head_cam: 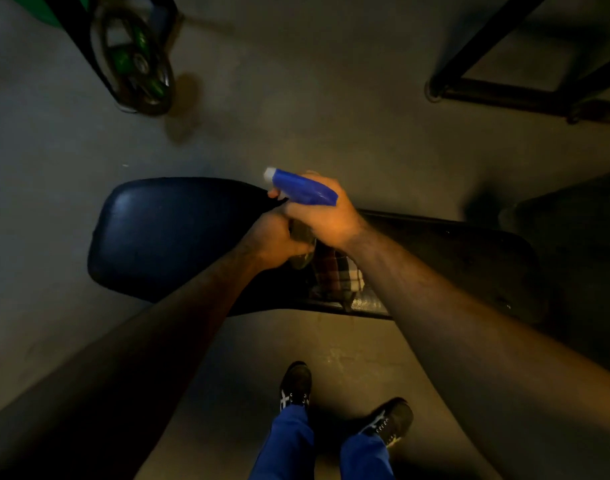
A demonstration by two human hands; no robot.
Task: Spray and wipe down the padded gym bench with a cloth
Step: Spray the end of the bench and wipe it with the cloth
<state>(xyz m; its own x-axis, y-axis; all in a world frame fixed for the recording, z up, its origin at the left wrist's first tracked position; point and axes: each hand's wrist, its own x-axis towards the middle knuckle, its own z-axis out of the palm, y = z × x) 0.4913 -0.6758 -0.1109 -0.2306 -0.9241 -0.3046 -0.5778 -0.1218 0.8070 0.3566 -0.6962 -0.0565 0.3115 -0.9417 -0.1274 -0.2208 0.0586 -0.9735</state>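
Here, at frame centre, the right hand gripped the spray bottle's blue trigger head, while the left hand clasped its body above the padded bench; the plaid cloth lay beneath. Mist could overshoot onto the floor, since the nozzle pointed toward the pad's far edge.

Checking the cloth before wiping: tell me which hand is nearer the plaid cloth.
Left. The left hand sits right beside the plaid cloth on the bench; the right hand is higher, gripping the spray bottle.

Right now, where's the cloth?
In the head view, the plaid cloth lies on the bench pad, just right of centre, under the hands holding the spray bottle.
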